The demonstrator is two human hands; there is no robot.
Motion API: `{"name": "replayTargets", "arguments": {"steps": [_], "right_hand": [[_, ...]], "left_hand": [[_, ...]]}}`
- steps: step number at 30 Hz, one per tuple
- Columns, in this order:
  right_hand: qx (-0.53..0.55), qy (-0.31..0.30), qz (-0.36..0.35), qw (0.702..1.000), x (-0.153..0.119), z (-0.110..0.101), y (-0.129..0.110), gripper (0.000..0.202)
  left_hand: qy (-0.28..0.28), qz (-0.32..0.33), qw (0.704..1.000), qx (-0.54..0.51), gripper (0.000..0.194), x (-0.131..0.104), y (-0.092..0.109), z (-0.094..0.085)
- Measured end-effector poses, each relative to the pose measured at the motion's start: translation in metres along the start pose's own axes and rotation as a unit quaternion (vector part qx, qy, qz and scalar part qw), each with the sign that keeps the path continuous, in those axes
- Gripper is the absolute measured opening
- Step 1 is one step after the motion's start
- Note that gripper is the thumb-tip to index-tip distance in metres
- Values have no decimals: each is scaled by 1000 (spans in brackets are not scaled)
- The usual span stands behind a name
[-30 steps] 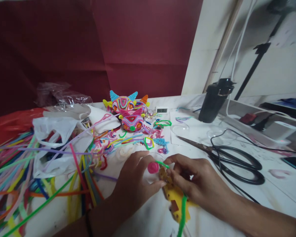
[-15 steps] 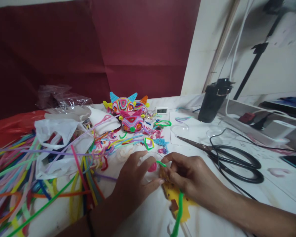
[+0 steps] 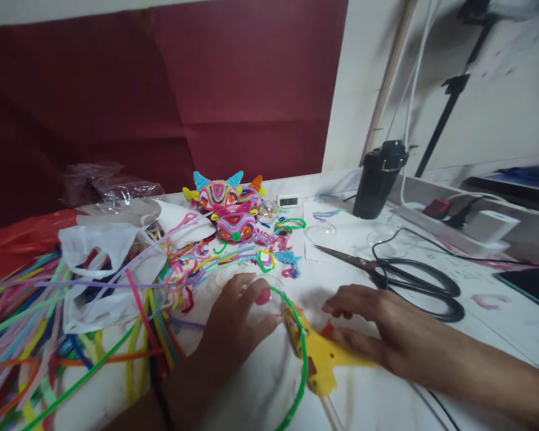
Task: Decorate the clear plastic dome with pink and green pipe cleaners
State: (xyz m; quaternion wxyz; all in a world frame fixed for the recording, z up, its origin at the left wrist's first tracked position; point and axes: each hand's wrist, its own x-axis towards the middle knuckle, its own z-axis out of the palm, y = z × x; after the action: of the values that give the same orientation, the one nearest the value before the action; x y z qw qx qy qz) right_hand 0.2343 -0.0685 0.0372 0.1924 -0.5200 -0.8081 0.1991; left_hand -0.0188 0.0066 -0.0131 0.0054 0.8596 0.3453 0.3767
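My left hand (image 3: 238, 317) is closed around the edge of a clear round plastic piece with a pink spot (image 3: 263, 296), thumb and fingers around it. A green fuzzy stem (image 3: 303, 365) runs from that piece in a curve down toward the near edge of the view. Just right of the stem lies a yellow glue gun (image 3: 326, 359) with a clear stick coming out of its rear. Over the glue gun's handle is my right hand (image 3: 368, 323), its fingers apart and holding nothing.
Black-handled scissors (image 3: 413, 281) lie on the right, near a dark bottle (image 3: 379, 179) and a power strip (image 3: 471, 239). Colourful beast heads (image 3: 233, 209) stand at the back. Fuzzy stems (image 3: 31, 323) and a white bag (image 3: 99, 245) fill the left.
My right hand has let go of the green stem and moved right, over the glue gun. The stem now curves freely from the clear piece. The view has shifted slightly.
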Motion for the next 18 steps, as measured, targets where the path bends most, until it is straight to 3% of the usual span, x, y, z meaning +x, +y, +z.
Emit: {"name": "replayTargets", "arguments": {"steps": [4, 7, 12, 18], "right_hand": [[-15, -64, -17, 998, -23, 2, 16, 33], [-37, -69, -17, 997, -26, 4, 15, 37], [-79, -27, -28, 996, -30, -2, 21, 28], [-159, 66, -24, 985, -47, -7, 62, 26]], "left_hand": [[-9, -11, 1000, -24, 36, 2, 0, -3], [-2, -4, 999, -37, 33, 3, 0, -4], [-9, -9, 1000, -18, 34, 3, -2, -3], [-32, -44, 998, -19, 29, 6, 3, -4]]}}
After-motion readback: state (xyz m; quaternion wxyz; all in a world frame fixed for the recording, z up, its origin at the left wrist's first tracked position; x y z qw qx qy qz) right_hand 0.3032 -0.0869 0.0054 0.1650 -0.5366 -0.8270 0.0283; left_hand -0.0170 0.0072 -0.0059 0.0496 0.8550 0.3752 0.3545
